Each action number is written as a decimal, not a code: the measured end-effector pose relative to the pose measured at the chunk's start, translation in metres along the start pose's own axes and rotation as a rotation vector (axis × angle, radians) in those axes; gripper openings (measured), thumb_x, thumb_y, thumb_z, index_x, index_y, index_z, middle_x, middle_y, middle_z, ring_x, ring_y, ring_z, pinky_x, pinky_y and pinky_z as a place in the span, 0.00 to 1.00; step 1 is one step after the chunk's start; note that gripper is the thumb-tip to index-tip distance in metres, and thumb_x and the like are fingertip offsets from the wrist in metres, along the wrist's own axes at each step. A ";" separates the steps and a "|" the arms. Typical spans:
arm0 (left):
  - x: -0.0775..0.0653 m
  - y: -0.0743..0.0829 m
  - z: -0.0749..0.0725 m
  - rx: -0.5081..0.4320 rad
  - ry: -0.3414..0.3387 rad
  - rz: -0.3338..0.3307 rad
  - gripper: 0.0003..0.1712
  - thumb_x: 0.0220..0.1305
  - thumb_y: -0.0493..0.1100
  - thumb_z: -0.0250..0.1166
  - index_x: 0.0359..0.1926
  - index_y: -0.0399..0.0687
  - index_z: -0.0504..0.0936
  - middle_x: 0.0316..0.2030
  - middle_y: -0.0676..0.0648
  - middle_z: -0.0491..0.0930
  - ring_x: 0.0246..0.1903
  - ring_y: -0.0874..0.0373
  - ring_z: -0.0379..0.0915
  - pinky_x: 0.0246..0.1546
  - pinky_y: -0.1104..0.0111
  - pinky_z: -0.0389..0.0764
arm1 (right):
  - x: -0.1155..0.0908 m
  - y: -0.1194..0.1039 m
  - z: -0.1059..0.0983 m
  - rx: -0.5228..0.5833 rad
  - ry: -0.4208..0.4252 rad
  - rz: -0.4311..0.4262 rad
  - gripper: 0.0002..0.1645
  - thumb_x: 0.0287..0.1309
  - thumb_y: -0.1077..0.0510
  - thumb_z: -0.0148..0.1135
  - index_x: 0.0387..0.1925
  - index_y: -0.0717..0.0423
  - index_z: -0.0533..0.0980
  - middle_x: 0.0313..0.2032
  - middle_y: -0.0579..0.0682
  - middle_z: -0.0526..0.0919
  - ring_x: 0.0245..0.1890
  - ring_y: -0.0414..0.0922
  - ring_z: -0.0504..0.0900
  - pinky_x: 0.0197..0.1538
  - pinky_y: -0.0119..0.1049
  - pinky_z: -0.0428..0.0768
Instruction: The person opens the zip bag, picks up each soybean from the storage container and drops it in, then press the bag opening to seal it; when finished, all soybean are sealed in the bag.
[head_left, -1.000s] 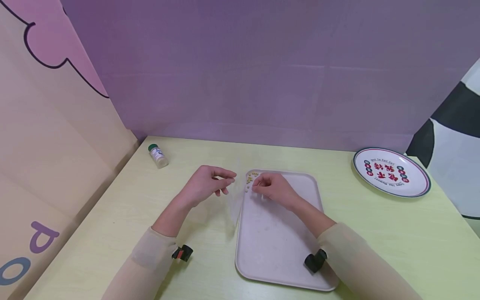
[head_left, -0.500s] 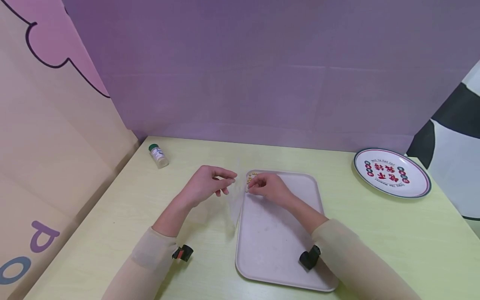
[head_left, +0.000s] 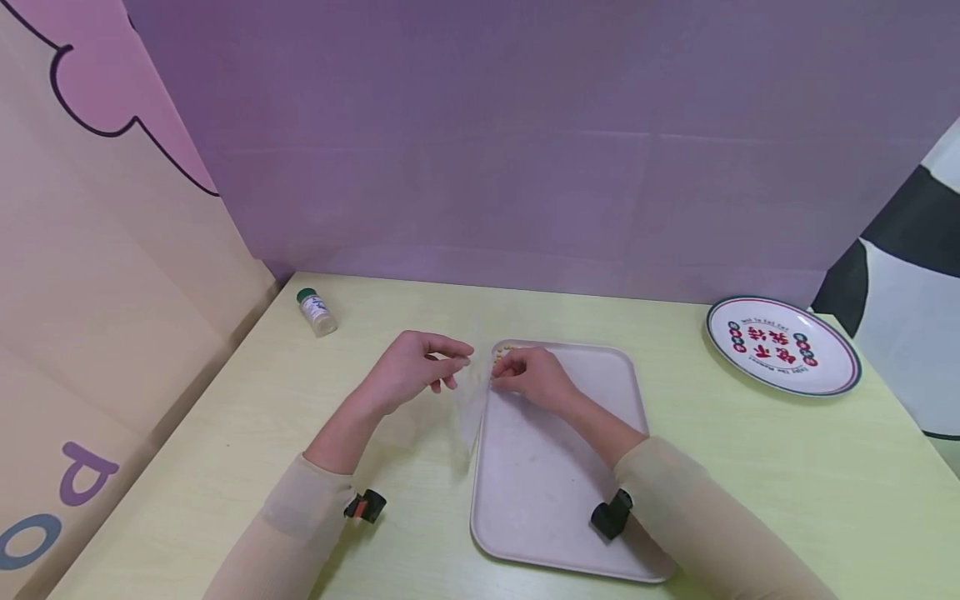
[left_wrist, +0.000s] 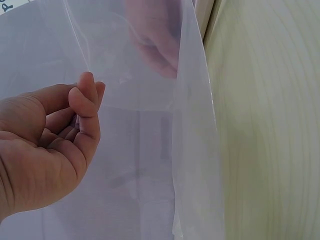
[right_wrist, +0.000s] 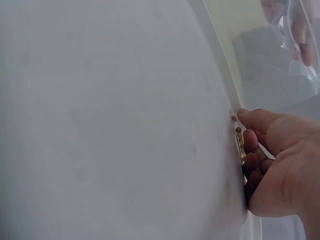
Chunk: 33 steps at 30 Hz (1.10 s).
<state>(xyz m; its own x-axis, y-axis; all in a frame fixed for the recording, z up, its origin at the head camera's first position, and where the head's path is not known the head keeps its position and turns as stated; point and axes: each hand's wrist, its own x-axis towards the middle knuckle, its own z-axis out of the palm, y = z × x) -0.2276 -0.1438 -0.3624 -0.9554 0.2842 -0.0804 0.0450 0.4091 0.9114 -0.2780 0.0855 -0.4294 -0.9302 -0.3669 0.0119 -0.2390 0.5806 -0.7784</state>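
My left hand (head_left: 414,367) pinches the upper edge of a clear plastic bag (left_wrist: 145,100), which hangs beside the left rim of a pale tray (head_left: 562,467). In the left wrist view, thumb and fingertips meet on the film. Small yellow beans (right_wrist: 239,131) lie in the tray's far left corner. Right over them is my right hand (head_left: 534,379), fingertips down at the rim. Its thumb and forefinger stand apart with beans showing between them in the right wrist view; the other fingers are loosely curled. Part of the beans is hidden behind this hand.
A small clear bottle (head_left: 317,313) with a green cap lies at the table's back left. At the back right is a white oval plate (head_left: 783,346) with red lettering. Behind the table (head_left: 405,550) rises a purple backdrop (head_left: 480,150).
My right hand has shifted left across the tray's far corner, coming close to the left rim over the beans. The left hand and the bag have stayed put.
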 end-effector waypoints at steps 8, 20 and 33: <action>0.000 0.000 0.001 0.018 0.003 0.004 0.12 0.68 0.41 0.68 0.52 0.50 0.89 0.44 0.39 0.85 0.34 0.37 0.80 0.39 0.48 0.79 | 0.003 0.004 0.004 -0.065 0.011 -0.005 0.04 0.57 0.60 0.74 0.35 0.55 0.87 0.23 0.44 0.78 0.28 0.40 0.73 0.36 0.34 0.71; 0.000 -0.001 0.001 0.012 -0.005 0.014 0.12 0.69 0.40 0.67 0.52 0.49 0.88 0.45 0.45 0.86 0.37 0.32 0.80 0.40 0.47 0.79 | 0.002 0.001 0.003 -0.081 0.009 -0.022 0.02 0.57 0.60 0.75 0.32 0.54 0.87 0.22 0.43 0.77 0.28 0.40 0.72 0.36 0.34 0.70; -0.002 0.002 0.002 0.021 -0.003 0.018 0.12 0.69 0.40 0.68 0.52 0.48 0.88 0.44 0.49 0.85 0.36 0.33 0.80 0.39 0.48 0.80 | 0.002 0.000 0.004 -0.106 -0.007 -0.019 0.02 0.59 0.60 0.73 0.32 0.55 0.87 0.22 0.43 0.78 0.29 0.41 0.72 0.36 0.34 0.70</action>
<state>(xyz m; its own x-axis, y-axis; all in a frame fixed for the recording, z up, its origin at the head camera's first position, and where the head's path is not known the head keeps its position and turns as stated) -0.2248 -0.1421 -0.3607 -0.9534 0.2945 -0.0657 0.0681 0.4220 0.9040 -0.2789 0.0822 -0.4321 -0.9235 -0.3831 0.0216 -0.2848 0.6467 -0.7076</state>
